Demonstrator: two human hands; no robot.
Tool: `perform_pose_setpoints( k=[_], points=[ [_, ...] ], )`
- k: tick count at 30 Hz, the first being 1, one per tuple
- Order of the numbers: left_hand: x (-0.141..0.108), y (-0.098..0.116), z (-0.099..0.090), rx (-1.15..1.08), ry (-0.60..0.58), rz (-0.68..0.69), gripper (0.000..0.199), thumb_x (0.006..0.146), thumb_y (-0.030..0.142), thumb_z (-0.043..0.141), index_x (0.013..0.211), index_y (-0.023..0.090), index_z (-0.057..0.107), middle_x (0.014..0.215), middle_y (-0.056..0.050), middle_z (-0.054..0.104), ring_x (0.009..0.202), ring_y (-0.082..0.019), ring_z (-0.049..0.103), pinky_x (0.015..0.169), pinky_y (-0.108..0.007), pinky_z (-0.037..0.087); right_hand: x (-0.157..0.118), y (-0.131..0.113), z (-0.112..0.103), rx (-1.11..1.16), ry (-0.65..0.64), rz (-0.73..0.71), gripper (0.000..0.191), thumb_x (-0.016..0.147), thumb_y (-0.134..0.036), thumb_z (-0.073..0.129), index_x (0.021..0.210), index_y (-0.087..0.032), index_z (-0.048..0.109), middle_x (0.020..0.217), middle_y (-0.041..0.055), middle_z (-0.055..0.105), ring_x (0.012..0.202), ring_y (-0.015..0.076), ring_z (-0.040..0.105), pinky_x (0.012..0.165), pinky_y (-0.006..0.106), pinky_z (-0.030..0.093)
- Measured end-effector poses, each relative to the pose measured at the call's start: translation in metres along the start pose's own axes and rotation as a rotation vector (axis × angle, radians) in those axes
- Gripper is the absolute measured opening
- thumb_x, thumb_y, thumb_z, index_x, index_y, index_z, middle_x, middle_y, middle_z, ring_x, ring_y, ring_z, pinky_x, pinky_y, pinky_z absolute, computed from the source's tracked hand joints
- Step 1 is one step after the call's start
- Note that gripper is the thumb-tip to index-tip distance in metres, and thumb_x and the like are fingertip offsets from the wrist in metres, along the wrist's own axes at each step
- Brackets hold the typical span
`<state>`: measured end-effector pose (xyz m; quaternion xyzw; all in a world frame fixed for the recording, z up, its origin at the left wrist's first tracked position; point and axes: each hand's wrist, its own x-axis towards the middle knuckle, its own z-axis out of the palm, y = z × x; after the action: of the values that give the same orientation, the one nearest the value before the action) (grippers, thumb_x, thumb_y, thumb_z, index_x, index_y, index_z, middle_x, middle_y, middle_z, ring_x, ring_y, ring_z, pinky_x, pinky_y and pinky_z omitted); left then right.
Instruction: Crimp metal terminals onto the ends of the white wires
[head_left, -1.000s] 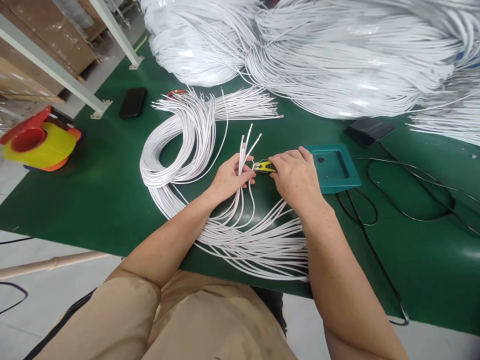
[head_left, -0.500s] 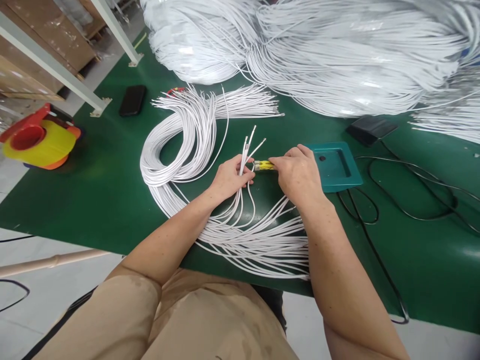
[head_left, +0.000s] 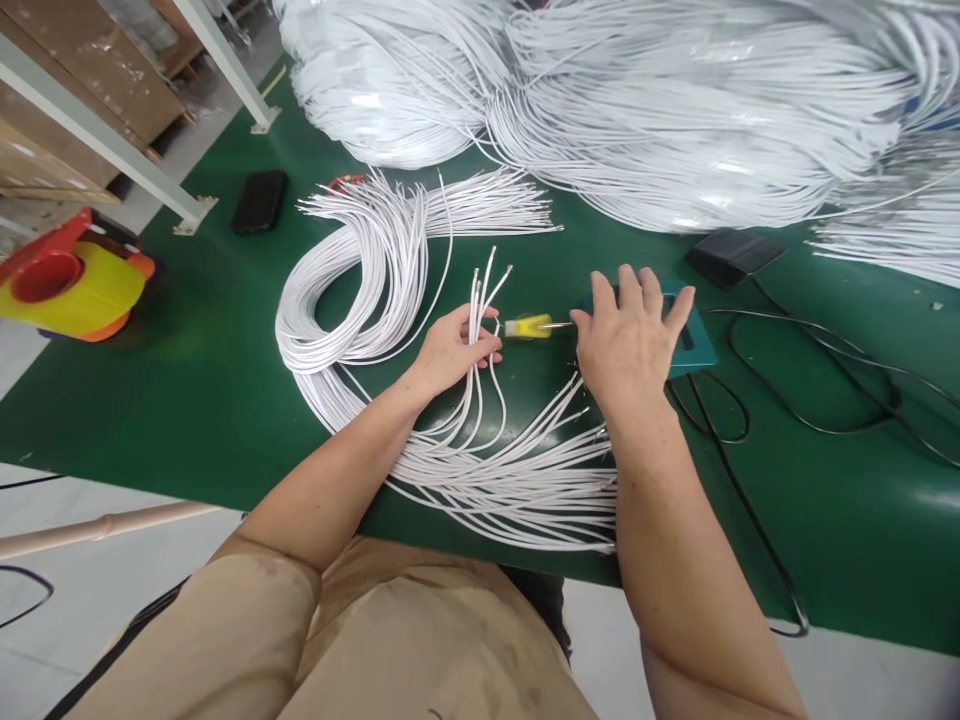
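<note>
My left hand (head_left: 454, 348) is closed around several white cables (head_left: 477, 300), whose bare-tipped ends stand up past the thumb. Just right of its fingertips is a small yellow tool (head_left: 531, 326) with a pale left end and a thin metal rod toward the right. My right hand (head_left: 626, 345) has its fingers spread, palm down, over the left part of a teal tray-like box (head_left: 701, 345). The rod's right end meets or passes under this hand by the thumb; which one I cannot tell. Below both hands spreads a fan of white cable ends (head_left: 510, 480).
A looped cable bundle (head_left: 300, 310) lies left of my hands. Large white cable heaps (head_left: 675, 120) fill the back. A black phone-like object (head_left: 259, 200), a yellow-and-red tape dispenser (head_left: 71, 280), a black box (head_left: 735, 255) and black cords (head_left: 817, 425) are on the green table (head_left: 187, 400).
My right hand has let go of the yellow tool, moved right and spread its fingers over the teal box. My left hand still holds the cables, almost in place.
</note>
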<state>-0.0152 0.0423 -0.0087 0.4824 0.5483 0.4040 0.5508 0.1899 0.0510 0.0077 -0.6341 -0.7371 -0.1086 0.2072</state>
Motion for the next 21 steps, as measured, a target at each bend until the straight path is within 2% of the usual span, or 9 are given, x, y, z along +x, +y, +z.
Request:
perform_pose_setpoints(
  k=[2,5,8,11,15,18,19,20,21],
  points=[
    [-0.001,0.001,-0.001,-0.057,0.006,0.011,0.047,0.071,0.016,0.073,0.116,0.015,0.059,0.072,0.002,0.065,0.064,-0.012,0.069,0.054,-0.018,0.047,0.001,-0.002,-0.005,0.062,0.025,-0.008,0.042,0.096,-0.029,0.046,0.133,-0.012,0.055,0.141,0.0228,0.053,0.133,0.0380,0.043,0.108,0.065,0.024],
    [-0.002,0.003,-0.002,-0.147,-0.017,0.020,0.046,0.071,0.019,0.075,0.114,0.014,0.061,0.071,0.003,0.062,0.064,-0.010,0.066,0.052,-0.017,0.043,0.001,-0.012,-0.016,0.294,-0.004,-0.120,0.030,0.096,-0.029,0.048,0.116,-0.015,0.066,0.121,0.0162,0.067,0.114,0.0294,0.057,0.098,0.047,0.041],
    [-0.003,0.005,-0.001,-0.208,-0.047,0.027,0.038,0.067,0.024,0.079,0.100,0.013,0.064,0.067,0.005,0.059,0.058,-0.006,0.059,0.052,-0.017,0.042,-0.005,-0.031,-0.023,0.554,-0.232,-0.400,0.022,0.095,-0.025,0.051,0.091,-0.020,0.072,0.093,0.0067,0.073,0.089,0.0201,0.062,0.084,0.033,0.047],
    [-0.003,0.006,-0.002,-0.240,-0.064,0.021,0.041,0.064,0.029,0.083,0.097,0.014,0.065,0.067,0.004,0.060,0.061,-0.007,0.058,0.055,-0.018,0.043,-0.014,-0.052,-0.025,0.527,-0.453,-0.579,0.018,0.090,-0.019,0.059,0.078,-0.018,0.072,0.084,0.0085,0.072,0.087,0.0205,0.062,0.080,0.032,0.047],
    [-0.002,0.004,-0.004,-0.258,-0.007,-0.005,0.037,0.074,0.041,0.077,0.101,0.016,0.070,0.089,-0.002,0.068,0.081,-0.009,0.063,0.068,-0.018,0.048,-0.023,-0.065,-0.031,0.403,-0.686,-0.446,0.023,0.088,-0.016,0.058,0.067,-0.016,0.070,0.069,0.0111,0.069,0.067,0.0220,0.063,0.060,0.032,0.043],
    [-0.001,0.002,-0.005,-0.233,0.015,0.009,0.036,0.074,0.040,0.076,0.101,0.015,0.073,0.080,0.000,0.067,0.073,-0.007,0.060,0.069,-0.018,0.047,-0.020,-0.058,-0.037,0.588,-0.976,-0.296,0.033,0.086,-0.018,0.058,0.053,-0.019,0.060,0.053,0.0054,0.064,0.045,0.0154,0.054,0.047,0.028,0.037],
    [-0.001,0.001,-0.004,-0.226,0.009,0.021,0.038,0.073,0.038,0.078,0.103,0.015,0.073,0.076,0.001,0.066,0.069,-0.006,0.058,0.068,-0.019,0.047,-0.017,-0.054,-0.038,0.689,-1.015,-0.222,0.035,0.086,-0.018,0.057,0.051,-0.019,0.058,0.049,0.0033,0.062,0.041,0.0133,0.052,0.044,0.027,0.036],
    [-0.001,0.001,-0.004,-0.223,-0.002,0.032,0.040,0.070,0.036,0.080,0.104,0.015,0.072,0.073,0.002,0.065,0.066,-0.006,0.058,0.068,-0.020,0.047,-0.014,-0.050,-0.038,0.791,-0.990,-0.118,0.034,0.087,-0.020,0.055,0.053,-0.020,0.058,0.048,0.0016,0.061,0.038,0.0116,0.051,0.041,0.025,0.036],
    [-0.001,0.001,-0.003,-0.221,-0.019,0.038,0.042,0.067,0.034,0.082,0.104,0.015,0.071,0.073,0.002,0.066,0.064,-0.007,0.059,0.068,-0.021,0.048,-0.010,-0.046,-0.038,0.881,-0.903,0.011,0.031,0.089,-0.022,0.052,0.059,-0.020,0.060,0.049,0.0003,0.061,0.037,0.0104,0.050,0.040,0.024,0.037]
  ],
)
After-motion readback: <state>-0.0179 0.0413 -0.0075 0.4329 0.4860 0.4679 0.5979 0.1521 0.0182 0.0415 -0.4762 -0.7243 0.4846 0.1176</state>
